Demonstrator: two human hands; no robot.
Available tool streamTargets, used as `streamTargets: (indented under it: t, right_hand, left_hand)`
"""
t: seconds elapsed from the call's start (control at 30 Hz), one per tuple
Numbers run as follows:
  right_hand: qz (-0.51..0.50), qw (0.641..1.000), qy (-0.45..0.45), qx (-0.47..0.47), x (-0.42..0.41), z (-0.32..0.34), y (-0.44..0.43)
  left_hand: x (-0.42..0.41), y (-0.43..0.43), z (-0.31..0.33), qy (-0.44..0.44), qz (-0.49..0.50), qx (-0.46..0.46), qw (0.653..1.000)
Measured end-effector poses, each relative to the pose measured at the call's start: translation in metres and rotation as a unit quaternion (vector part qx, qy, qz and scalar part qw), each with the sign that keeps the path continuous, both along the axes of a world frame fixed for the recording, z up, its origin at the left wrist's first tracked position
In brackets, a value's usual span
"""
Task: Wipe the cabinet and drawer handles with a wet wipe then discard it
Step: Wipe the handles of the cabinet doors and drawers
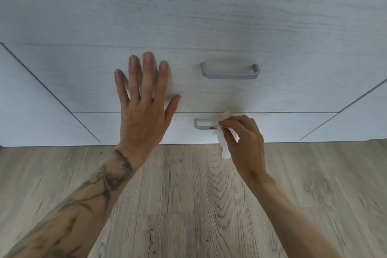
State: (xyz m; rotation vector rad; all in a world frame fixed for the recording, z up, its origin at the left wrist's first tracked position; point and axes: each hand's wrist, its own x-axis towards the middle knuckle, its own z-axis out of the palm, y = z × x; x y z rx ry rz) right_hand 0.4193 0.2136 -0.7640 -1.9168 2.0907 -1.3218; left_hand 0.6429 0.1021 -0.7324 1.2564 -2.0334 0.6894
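A floor of pale wood-look planks, with grey grain and some dark knots, fills the lower half of the view. Above it stands a low cabinet with drawer fronts in a whitish, washed wood texture, matt and a little streaky. Thin dark gaps separate the fronts from each other and from the side panels.

The middle drawer front carries the upper handle, a grey metal bar in a flat U shape with rounded corners; it is free, nothing touches it. The bottom drawer front has the lower handle of the same kind. Only its left part shows, and a small orange-red mark sits on its bar close to the wipe.

The right hand pinches the wet wipe between thumb and curled fingers and presses it on the right part of the lower handle. The wipe is white, soft and crumpled; one end sticks up above the fingers and a longer end hangs down toward the floor.

The left hand holds nothing. It lies flat with the fingers spread wide on the middle drawer front, left of the upper handle, and its thumb points toward the gap between the two drawers. The left forearm has dark tattoo lines.
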Motion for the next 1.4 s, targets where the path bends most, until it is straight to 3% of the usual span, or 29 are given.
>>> streamTargets:
  t: [0.47, 0.67, 0.83, 1.0, 1.17, 1.4]
  right_hand:
    - [0.048, 0.997, 0.042, -0.047, 0.003, -0.036, -0.022]
    - [0.01, 0.998, 0.024, -0.062, -0.001, -0.039, -0.019]
    - [0.058, 0.995, 0.055, -0.064, 0.011, -0.037, -0.028]
    - [-0.001, 0.997, 0.035, -0.062, -0.004, -0.037, -0.018]
    - [0.056, 0.994, 0.078, -0.059, 0.021, -0.038, -0.033]
    - [-0.005, 0.996, 0.059, -0.073, 0.008, -0.039, -0.022]
  left_hand:
    - [-0.002, -0.008, -0.003, -0.005, 0.021, -0.014, 1.0]
    - [-0.002, -0.007, -0.004, -0.013, 0.03, -0.016, 0.999]
    - [-0.002, -0.007, -0.003, -0.013, 0.028, -0.016, 0.999]
    - [-0.002, -0.007, -0.004, -0.009, 0.028, -0.017, 0.999]
    - [-0.001, -0.008, -0.004, -0.011, 0.026, -0.019, 0.999]
    - [-0.002, -0.006, -0.004, -0.011, 0.027, -0.016, 0.999]
